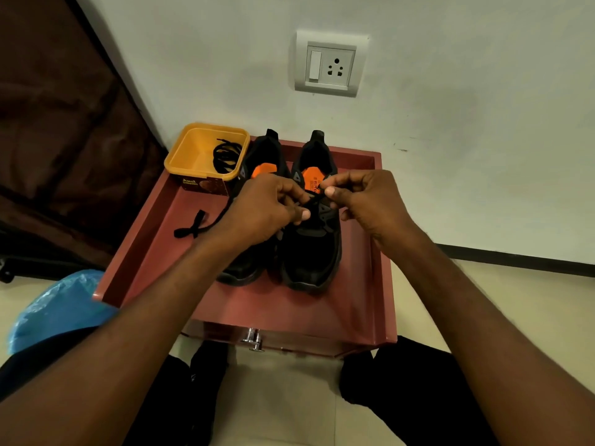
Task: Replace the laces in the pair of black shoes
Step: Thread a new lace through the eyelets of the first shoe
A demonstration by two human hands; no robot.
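Both hands (317, 201) apparently pinching lace over right shoe (314, 252).

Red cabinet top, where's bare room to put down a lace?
Free: the front strip of the red cabinet top before the shoe toes, and the right strip beside the right shoe. Crowded: the left side, with the yellow tub, loose lace and left shoe.
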